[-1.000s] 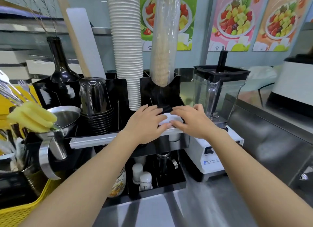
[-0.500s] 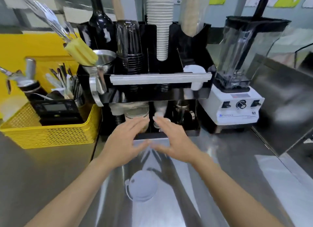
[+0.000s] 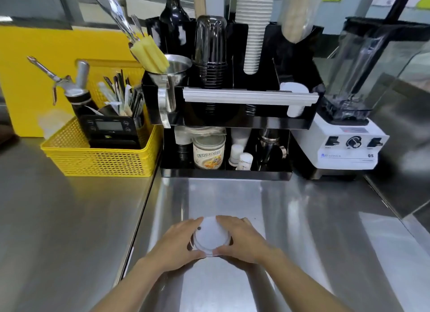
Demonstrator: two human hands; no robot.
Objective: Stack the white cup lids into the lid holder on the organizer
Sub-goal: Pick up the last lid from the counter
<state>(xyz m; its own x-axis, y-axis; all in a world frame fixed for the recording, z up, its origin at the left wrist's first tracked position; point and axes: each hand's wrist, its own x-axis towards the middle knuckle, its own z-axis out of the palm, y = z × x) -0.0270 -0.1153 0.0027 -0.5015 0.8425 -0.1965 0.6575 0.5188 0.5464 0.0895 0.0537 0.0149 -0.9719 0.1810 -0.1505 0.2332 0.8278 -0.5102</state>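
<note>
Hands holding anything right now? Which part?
Yes: left hand and right hand grip a round white plastic cup lid by opposite sides of its rim, low over the steel counter.

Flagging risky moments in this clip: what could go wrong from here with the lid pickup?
1. Both hands, left hand and right hand, pinch the round white plastic lid by its rim on the slick steel counter; it may slip.
2. The lid slot at the black organizer's right end sits beside the blender, which may get bumped.

Both hands cover the white lid's (image 3: 210, 238) side edges; beyond them, the paper cup stack (image 3: 254, 28) and bottle (image 3: 173, 14) run off the top edge.
</note>
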